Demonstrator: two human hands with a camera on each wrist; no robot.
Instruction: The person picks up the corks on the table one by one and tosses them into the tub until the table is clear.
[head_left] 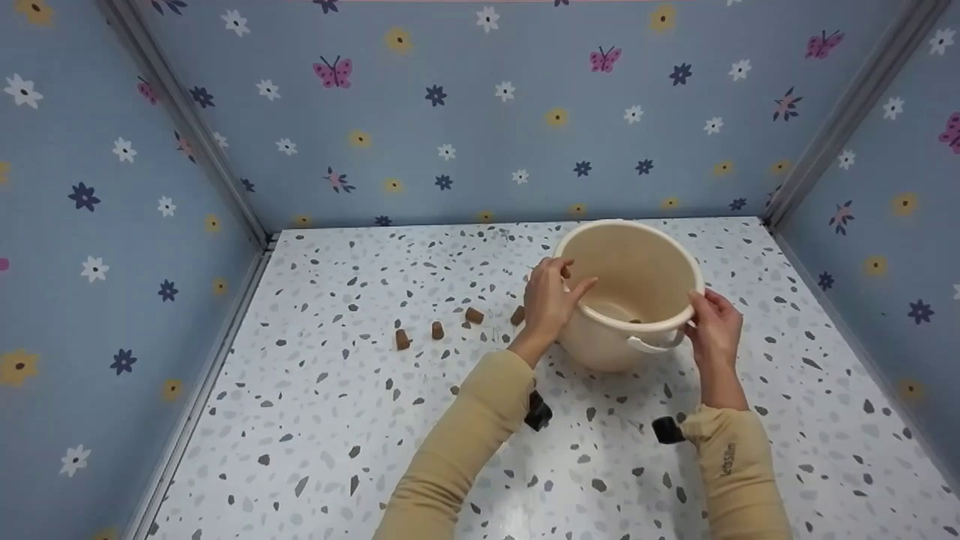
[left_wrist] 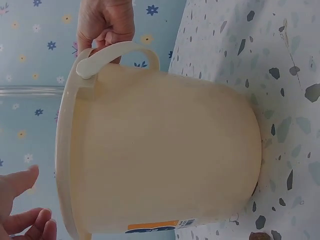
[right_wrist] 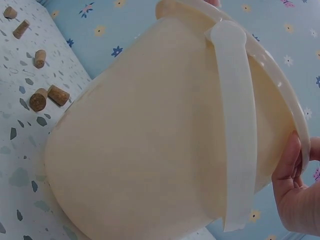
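Cream bucket (head_left: 592, 341) right of centre in the head view, mouth up, between my 2 hands. My right hand (head_left: 718, 330) pinches the rim (head_left: 615, 223) at its right side, thumb and fingers closed on it, next to the pale handle (head_left: 646, 346) on the bucket's near right side. My left hand (head_left: 546, 300) is at the left of the rim: thumb stretched toward the opening, fingers loosely bent, wide gap between, no grip seen; can't tell if they touch the rim.

On the speckled tabletop (head_left: 315, 420), upper left of the right wrist view: 5 corks (right_wrist: 40, 58), 2 of them close together near the bucket. Head view gets 4, strung out left of the bucket, the rightmost partly behind my left hand. Small brown bit (head_left: 636, 322) in the bucket, mostly hidden by the near rim, can't tell what. Orange-and-blue label (left_wrist: 154, 226) on the bucket, bottom of the left wrist view. Tan sleeves (head_left: 469, 427) on my arms, lower part of the head view. Blue wall (head_left: 465, 97) with flowers and butterflies across the top.
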